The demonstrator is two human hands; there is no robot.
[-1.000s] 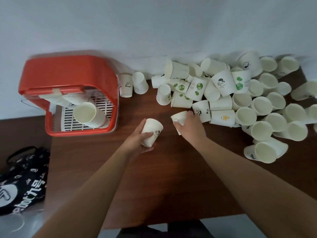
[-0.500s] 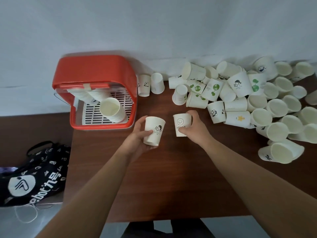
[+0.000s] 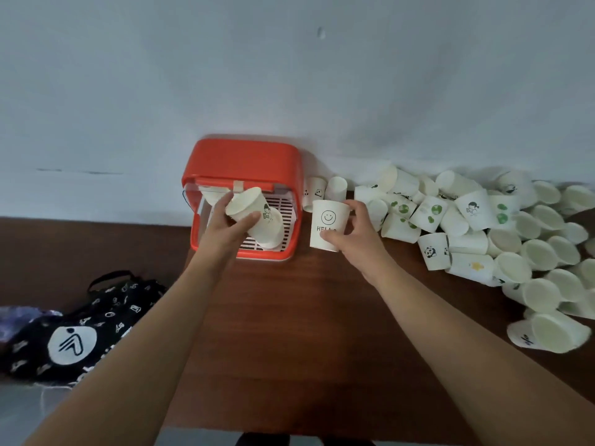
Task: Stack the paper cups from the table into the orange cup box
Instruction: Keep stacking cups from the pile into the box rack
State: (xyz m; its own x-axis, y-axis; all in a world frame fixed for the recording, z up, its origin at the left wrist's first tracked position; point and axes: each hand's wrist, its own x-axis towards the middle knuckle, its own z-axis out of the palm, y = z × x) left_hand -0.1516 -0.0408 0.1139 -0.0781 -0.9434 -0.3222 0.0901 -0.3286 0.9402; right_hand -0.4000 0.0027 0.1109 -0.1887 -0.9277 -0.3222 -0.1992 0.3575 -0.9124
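The orange cup box (image 3: 241, 162) stands at the table's far left edge against the wall, its front open over a white slotted floor. My left hand (image 3: 225, 228) reaches into the opening and grips a white paper cup with a small figure print (image 3: 248, 204), tilted, its base against a stack of cups lying inside. My right hand (image 3: 352, 231) holds an upright smiley "HELLO" cup (image 3: 326, 220) just right of the box. A big heap of paper cups (image 3: 502, 246) covers the table's right side.
Two single cups (image 3: 325, 191) stand between the box and the heap. The brown table (image 3: 306, 342) ends just left of the box. A black patterned bag (image 3: 77, 333) lies lower left, beyond the table. A pale wall runs behind everything.
My left hand has carried its cup up and left into the box opening and tilted it. My right hand has lifted the smiley cup toward the box. The view has shifted left.
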